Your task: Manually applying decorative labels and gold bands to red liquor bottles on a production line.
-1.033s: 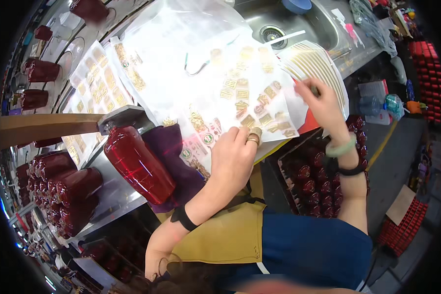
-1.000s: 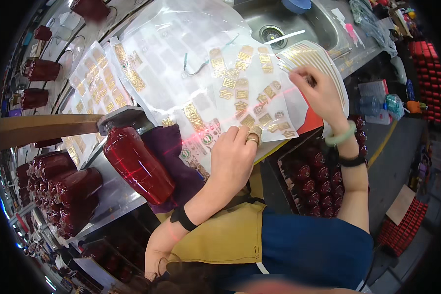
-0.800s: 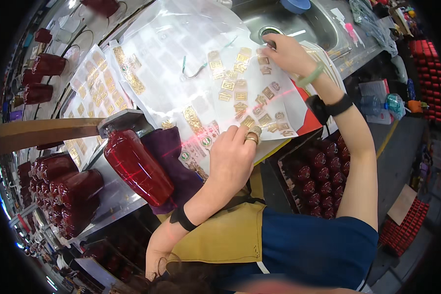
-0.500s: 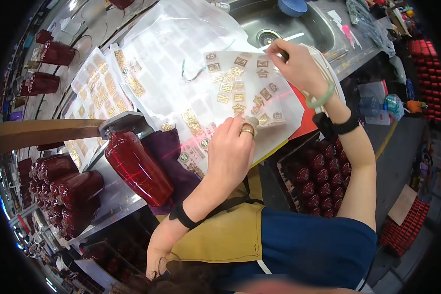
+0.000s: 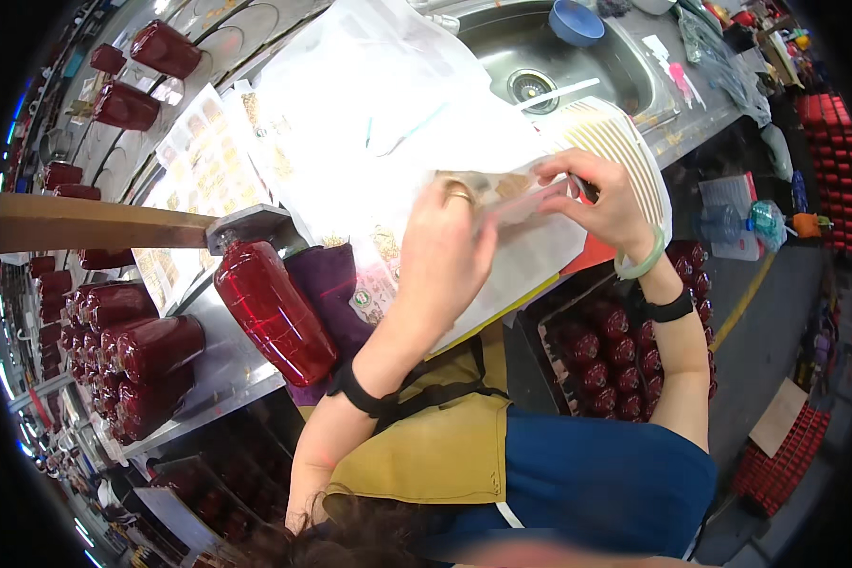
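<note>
Above the white papers on the table, my left hand (image 5: pixel 445 251) and my right hand (image 5: pixel 601 201) hold a thin translucent decal sheet (image 5: pixel 509 189) with gold marks between them. My left fingers are closed at the sheet's left side, partly smeared by motion. At its right side, my right thumb and fingers pinch the edge, and something small and dark shows between them. The sheet is raised, folded or tilted, so its gold print is mostly hidden. A dark red glass bottle (image 5: pixel 273 312) lies slanted left of my left arm, its upper end against a grey holder (image 5: pixel 254 227) on a wooden bar.
A purple cloth (image 5: pixel 324 279) lies beside the bottle. Gold-printed sheets (image 5: pixel 199 156) lie at the left. A metal sink (image 5: pixel 596 71) with a blue bowl (image 5: pixel 576 21) stands at the back. Red bottles (image 5: pixel 161 348) crowd the left; a crate (image 5: pixel 554 355) of bottles sits right of my lap.
The decal sheet lay flat with its gold characters showing; now it is lifted off the papers and bent between both hands. My right hand has come down and nearer to me.
</note>
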